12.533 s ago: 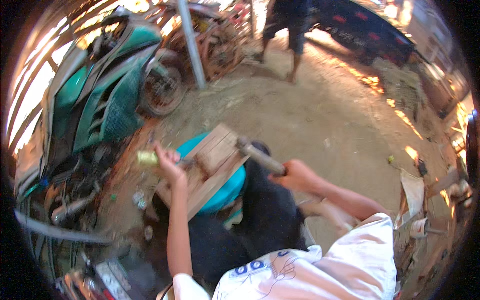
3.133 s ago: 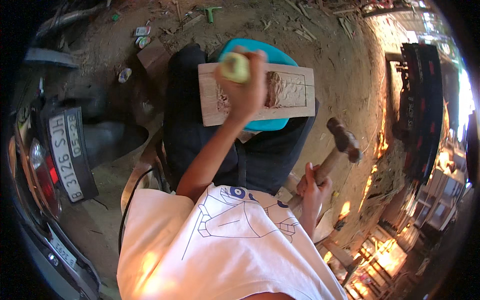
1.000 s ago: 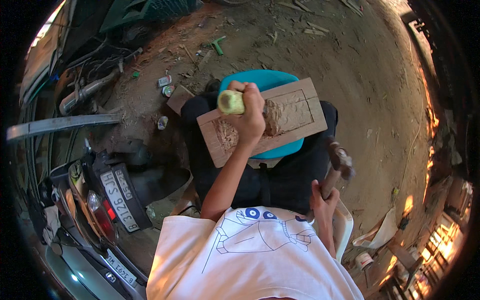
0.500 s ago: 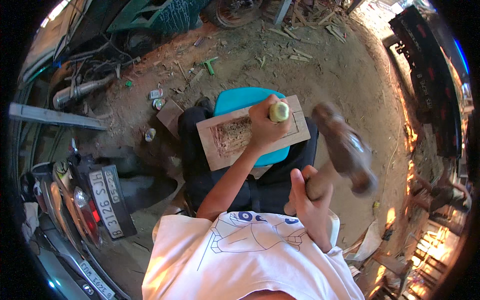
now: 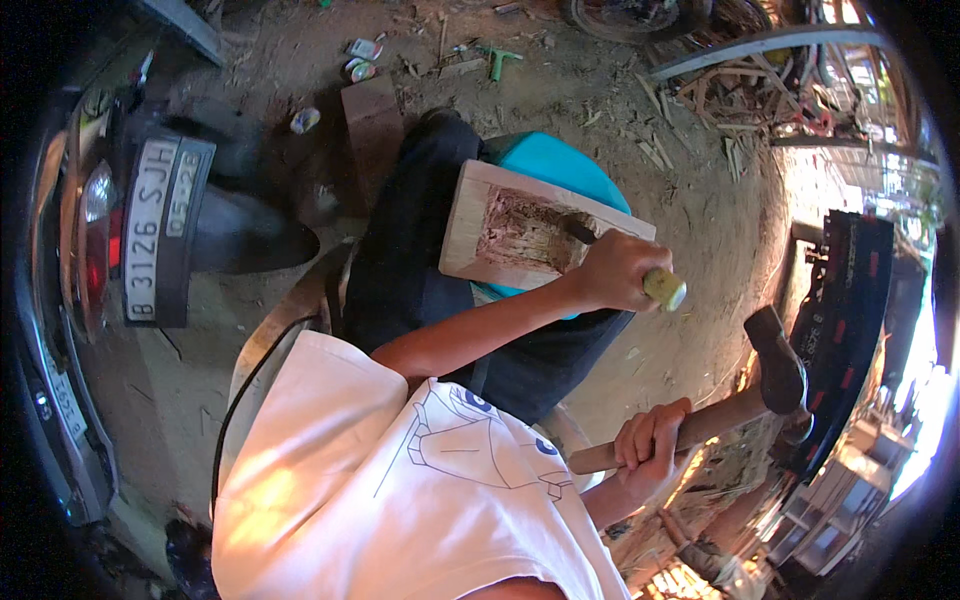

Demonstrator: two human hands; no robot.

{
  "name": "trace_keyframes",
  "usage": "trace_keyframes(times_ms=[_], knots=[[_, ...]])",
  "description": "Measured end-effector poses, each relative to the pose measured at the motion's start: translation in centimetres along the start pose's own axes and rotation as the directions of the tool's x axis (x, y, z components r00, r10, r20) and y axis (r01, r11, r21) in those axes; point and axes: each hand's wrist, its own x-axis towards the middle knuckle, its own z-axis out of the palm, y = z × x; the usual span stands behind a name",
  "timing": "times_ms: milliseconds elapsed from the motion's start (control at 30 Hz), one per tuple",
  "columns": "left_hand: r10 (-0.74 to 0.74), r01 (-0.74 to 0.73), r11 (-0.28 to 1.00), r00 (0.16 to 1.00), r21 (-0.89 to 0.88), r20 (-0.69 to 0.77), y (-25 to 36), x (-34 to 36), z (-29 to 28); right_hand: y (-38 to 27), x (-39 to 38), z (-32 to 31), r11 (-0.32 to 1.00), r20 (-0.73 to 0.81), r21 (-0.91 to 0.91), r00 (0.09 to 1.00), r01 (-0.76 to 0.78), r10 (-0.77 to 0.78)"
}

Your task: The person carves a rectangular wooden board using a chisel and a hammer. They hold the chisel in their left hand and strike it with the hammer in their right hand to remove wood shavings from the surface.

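My left hand (image 5: 622, 272) is wrapped round a chisel (image 5: 665, 289) with a yellowish handle. The chisel's dark blade slants down into a rough hollow cut in a pale wooden block (image 5: 462, 235). Under the block is a teal plastic seat or stool (image 5: 575, 168), between my dark-trousered legs. Off to the right, my right hand (image 5: 652, 438) grips the wooden handle of a hammer (image 5: 780, 365). Its dark metal head is held up, apart from the chisel.
At left stands a parked motorcycle with a number plate (image 5: 155, 235). A brown board or brick (image 5: 372, 125), a green T-shaped tool (image 5: 499, 62) and crumpled litter (image 5: 305, 121) lie on the dirt floor. Wood scraps (image 5: 735, 90) are heaped at far right, beyond a dark panel (image 5: 845, 330).
The view has turned to the right. The chisel now leans, its handle toward me and its blade showing in the hollow. The hammer has swung outward and is less blurred.
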Motion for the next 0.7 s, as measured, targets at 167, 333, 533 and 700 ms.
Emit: trace_keyframes(times_ms=[167,333,533,700], knots=[[0.034,-0.034,0.999,0.998,-0.001,-0.057,0.9,-0.7,0.6,-0.1,0.0,-1.3,0.995,0.175,0.029,0.98,0.091,-0.095],[0.01,-0.019,0.997,0.993,-0.071,-0.116,1.6,0.3,0.6,-0.6,0.3,-2.5,0.993,0.219,0.113,0.974,0.026,-0.05],[0.033,-0.039,0.997,0.995,-0.066,-0.098,1.2,0.1,1.1,-0.3,0.5,-2.7,0.998,0.226,0.036,0.973,0.044,-0.051],[0.022,-0.025,0.999,0.994,-0.027,-0.106,1.1,0.1,0.8,-0.1,-0.1,-2.7,0.997,0.143,-0.03,0.987,0.075,-0.07]])
